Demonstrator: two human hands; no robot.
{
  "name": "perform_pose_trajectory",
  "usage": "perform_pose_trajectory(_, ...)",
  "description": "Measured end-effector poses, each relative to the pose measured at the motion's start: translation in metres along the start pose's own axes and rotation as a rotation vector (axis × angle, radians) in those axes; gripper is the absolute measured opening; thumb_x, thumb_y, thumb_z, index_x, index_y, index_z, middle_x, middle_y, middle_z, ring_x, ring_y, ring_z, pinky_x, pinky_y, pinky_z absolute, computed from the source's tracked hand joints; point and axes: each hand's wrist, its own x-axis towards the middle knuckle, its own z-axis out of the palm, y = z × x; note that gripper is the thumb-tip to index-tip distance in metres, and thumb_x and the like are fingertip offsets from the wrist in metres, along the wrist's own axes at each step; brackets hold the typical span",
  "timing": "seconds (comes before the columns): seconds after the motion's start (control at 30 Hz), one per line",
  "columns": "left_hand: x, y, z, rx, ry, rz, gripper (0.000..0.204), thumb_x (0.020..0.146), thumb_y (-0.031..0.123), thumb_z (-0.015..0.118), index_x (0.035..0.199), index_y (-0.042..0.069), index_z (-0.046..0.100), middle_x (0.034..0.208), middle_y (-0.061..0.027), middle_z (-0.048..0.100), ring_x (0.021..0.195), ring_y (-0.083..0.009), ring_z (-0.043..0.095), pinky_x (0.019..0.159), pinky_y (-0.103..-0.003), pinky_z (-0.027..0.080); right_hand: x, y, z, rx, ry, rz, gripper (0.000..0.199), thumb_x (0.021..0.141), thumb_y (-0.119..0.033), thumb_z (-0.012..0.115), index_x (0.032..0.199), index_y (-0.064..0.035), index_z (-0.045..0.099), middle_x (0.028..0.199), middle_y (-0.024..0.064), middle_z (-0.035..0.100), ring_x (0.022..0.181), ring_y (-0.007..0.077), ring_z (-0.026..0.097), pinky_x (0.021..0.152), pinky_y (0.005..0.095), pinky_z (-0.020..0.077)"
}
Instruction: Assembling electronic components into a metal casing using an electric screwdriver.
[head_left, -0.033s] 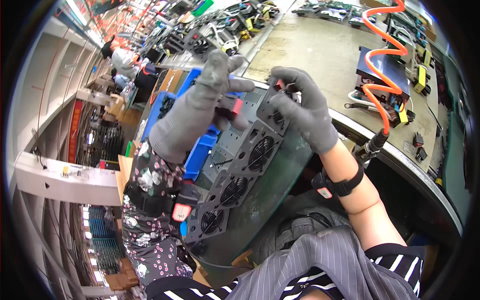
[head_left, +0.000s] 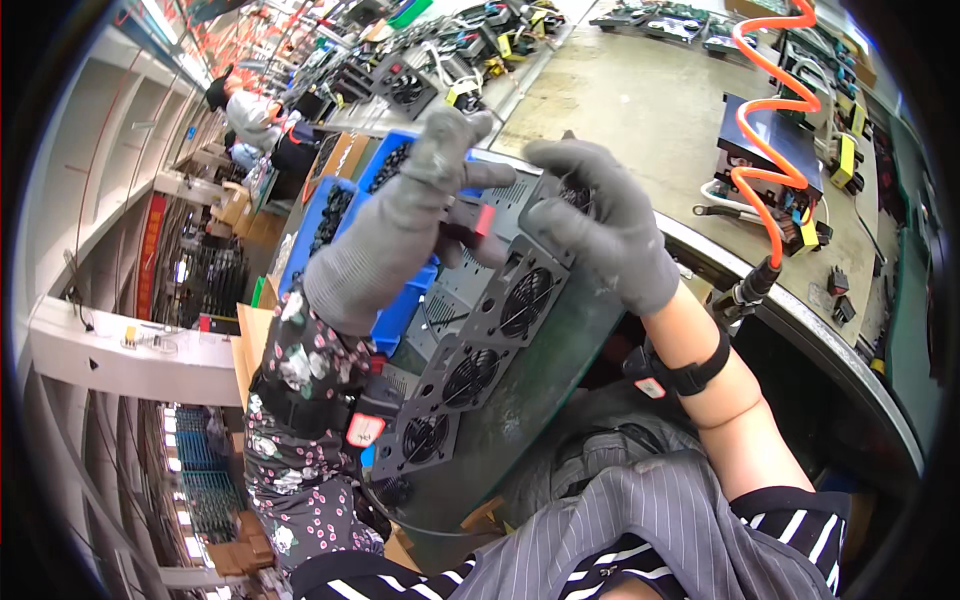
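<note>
My left hand, in a grey glove, is closed on a small black part with a red end, which looks like a rocker switch. A row of grey metal power supply casings with black fans lies below and in front of it. At the far end of that row, my right hand, also gloved, curls its fingers around the end of the farthest casing. What its fingertips pinch is hidden and slightly blurred. Blue bins with small black parts stand beside the casings, partly behind my left arm.
An orange coiled air hose hangs at the right, above a dark-topped unit with wires. Small black and red parts lie on the right bench. Piled electronic parts cover the far bench. Another person works at the far left.
The red piece seen at my right fingertips is out of sight now, and those fingers have shifted slightly left. My left hand keeps its black and red part, moved slightly right.
</note>
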Motion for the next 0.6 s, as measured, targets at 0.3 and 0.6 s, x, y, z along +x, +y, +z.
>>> perform_pose_trajectory(0.3, -0.048, -0.036, 0.018, -0.082, 0.140, 0.174, 0.065, 0.103, 0.043, 0.055, 0.152, 0.004, 0.039, 0.145, -0.0137, 0.051, 0.126, -0.0199, 0.055, 0.104, -0.034, 0.047, -0.024, -0.033, 0.047, 0.008, -0.156, -0.043, 0.038, 0.089, -0.007, 0.069, 0.126, -0.0075, 0.063, 0.101, 0.0029, 0.063, 0.090, 0.0116, 0.060, 0.082, 0.0253, 0.0495)
perform_pose_trajectory(0.6, -0.063, -0.048, 0.012, 0.398, 0.147, -0.177, 0.033, 0.096, 0.031, 0.070, 0.112, 0.002, 0.071, 0.096, -0.0047, 0.072, 0.088, -0.0091, 0.066, 0.081, -0.025, 0.052, -0.056, 0.006, 0.015, -0.104, -0.098, 0.228, 0.039, 0.085, -0.004, 0.075, 0.119, -0.0043, 0.058, 0.101, 0.0026, 0.064, 0.091, 0.0109, 0.062, 0.083, 0.0262, 0.0533)
